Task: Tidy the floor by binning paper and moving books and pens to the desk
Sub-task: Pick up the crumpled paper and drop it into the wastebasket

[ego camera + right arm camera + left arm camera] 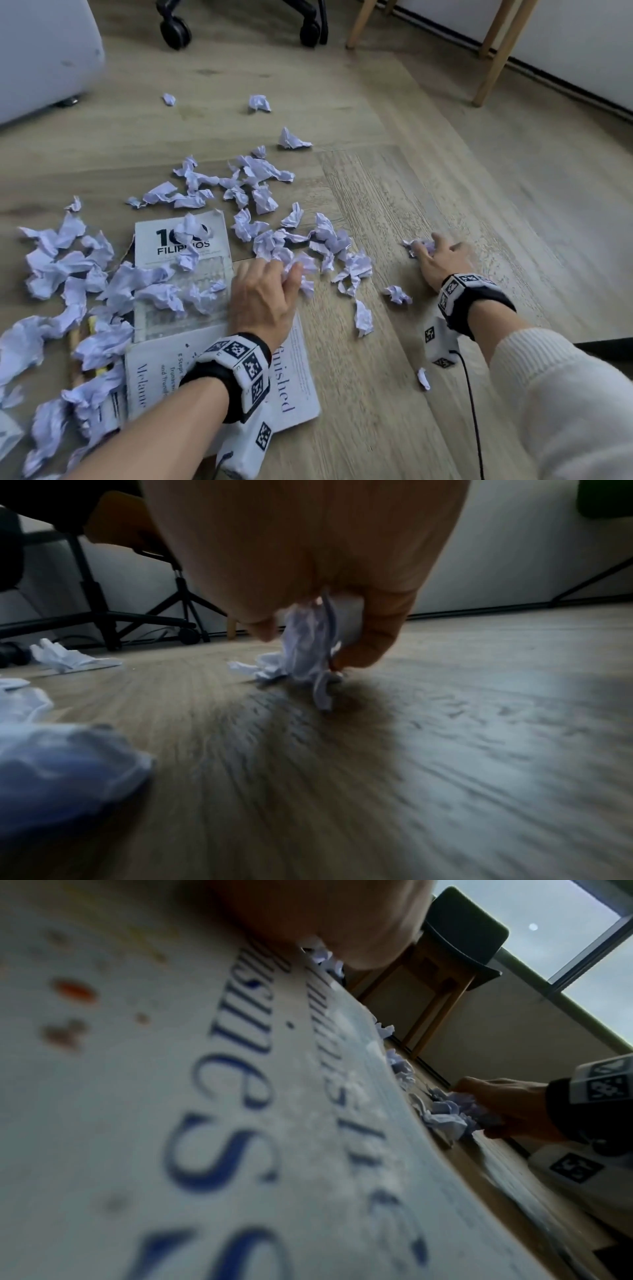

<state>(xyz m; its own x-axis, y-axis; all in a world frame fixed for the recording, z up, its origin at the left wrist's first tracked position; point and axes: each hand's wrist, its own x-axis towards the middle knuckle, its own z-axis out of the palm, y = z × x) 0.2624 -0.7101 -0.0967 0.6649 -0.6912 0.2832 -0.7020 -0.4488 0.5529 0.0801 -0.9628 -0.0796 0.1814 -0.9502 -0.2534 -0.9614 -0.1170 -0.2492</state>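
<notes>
While crumpled pale-lilac paper scraps [260,192] littered the wooden floor [428,192], your right hand [442,257] and left hand [263,294] each had fingers clamped on scraps; binning probably came next.

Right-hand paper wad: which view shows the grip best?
Right wrist: fingers curl round the paper wad up close. Head shows the right hand covering it; left wrist shows it small and side-on.

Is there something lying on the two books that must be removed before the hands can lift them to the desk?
Yes. Crumpled paper lies on the "100 Filipinos" book, and the left hand, gripping more paper, reaches over the near book. The right hand grips a wad on bare floor, apart from both.
</notes>
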